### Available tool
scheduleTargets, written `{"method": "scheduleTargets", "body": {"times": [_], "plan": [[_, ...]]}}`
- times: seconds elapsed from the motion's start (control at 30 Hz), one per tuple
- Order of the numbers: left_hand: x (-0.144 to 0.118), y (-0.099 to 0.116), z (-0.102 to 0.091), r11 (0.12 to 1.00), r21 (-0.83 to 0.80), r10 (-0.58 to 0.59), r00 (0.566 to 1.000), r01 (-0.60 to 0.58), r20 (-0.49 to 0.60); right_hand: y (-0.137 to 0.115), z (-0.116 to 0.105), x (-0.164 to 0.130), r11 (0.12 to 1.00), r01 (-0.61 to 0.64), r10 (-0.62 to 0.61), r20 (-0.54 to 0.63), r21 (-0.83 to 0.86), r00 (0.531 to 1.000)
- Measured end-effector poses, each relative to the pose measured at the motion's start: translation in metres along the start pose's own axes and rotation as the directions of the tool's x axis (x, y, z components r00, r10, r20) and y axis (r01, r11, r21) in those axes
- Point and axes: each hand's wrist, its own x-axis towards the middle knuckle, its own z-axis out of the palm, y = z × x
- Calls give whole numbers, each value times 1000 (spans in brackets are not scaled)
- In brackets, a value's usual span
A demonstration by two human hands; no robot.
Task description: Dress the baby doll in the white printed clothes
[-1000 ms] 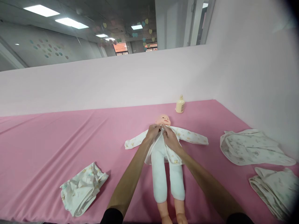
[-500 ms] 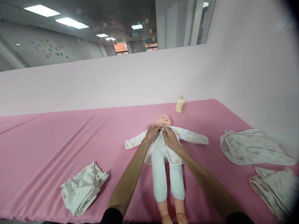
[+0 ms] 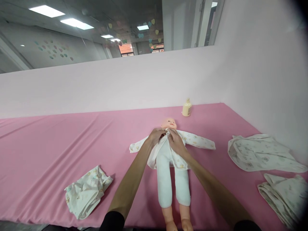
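A baby doll (image 3: 168, 123) lies on its back on the pink sheet (image 3: 72, 144), head away from me, bare feet toward me. It wears a white printed top (image 3: 194, 140) with the sleeves spread out sideways, open down the front over a white body. My left hand (image 3: 156, 135) pinches the top's left front edge just under the doll's chin. My right hand (image 3: 175, 141) grips the opposite front edge right beside it, fingertips nearly meeting at the collar.
A crumpled printed garment (image 3: 86, 191) lies at the near left. Two more printed cloths sit at the right: one spread (image 3: 261, 153), one folded (image 3: 286, 196) near the edge. A cream bottle (image 3: 186, 108) stands by the back wall. Pink walls close off the back and right.
Both hands stay at the doll's collar, with only slight finger movement. The view has shifted a little.
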Motion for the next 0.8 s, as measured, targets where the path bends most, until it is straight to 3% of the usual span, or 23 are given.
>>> {"method": "scheduleTargets", "body": {"times": [0.3,0.8], "plan": [[1,0,6,998,57,18,998,-15,-52,2,3,0,999,-5,3,-49,-42,999],[7,-5,15,993,114,47,993,-34,-112,8,0,4,995,-21,26,-42,96,999]]}}
